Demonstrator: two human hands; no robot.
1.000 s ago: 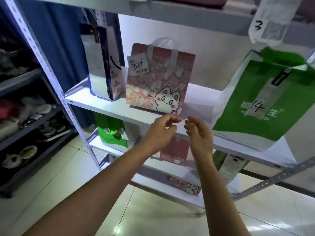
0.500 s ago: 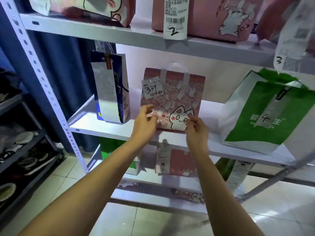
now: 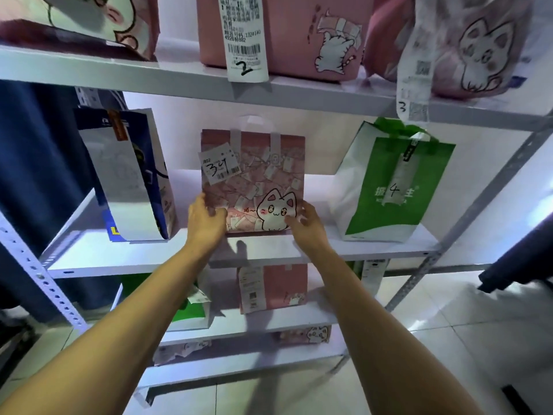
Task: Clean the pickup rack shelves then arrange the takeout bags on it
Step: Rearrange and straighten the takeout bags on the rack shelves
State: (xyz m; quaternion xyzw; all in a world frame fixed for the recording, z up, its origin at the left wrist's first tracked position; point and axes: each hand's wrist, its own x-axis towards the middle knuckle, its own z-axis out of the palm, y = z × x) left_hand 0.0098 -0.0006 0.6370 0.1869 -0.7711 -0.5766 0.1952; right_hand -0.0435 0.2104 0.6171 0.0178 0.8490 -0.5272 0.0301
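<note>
A pink takeout bag (image 3: 254, 175) with a white cat print and a tag marked 34 stands upright in the middle of the white rack's middle shelf (image 3: 119, 259). My left hand (image 3: 206, 220) grips its lower left corner, thumb on the front. At the lower right corner my right hand (image 3: 309, 227) holds the bag with the thumb on the cat print and the fingers at the side edge. A blue and white bag (image 3: 128, 175) stands to its left, a green and white bag (image 3: 392, 181) marked 4 to its right.
The top shelf (image 3: 179, 82) carries pink cat bags (image 3: 299, 34) tagged 2 and 3. Lower shelves hold another pink bag (image 3: 278, 287), a green bag (image 3: 188, 310) and more cat-print bags. A grey upright (image 3: 39, 274) rises at the left, and tiled floor (image 3: 449, 339) lies below.
My hands rose from the shelf's front edge to the pink bag's lower corners. The view tilted up, so the top shelf and its bags now show.
</note>
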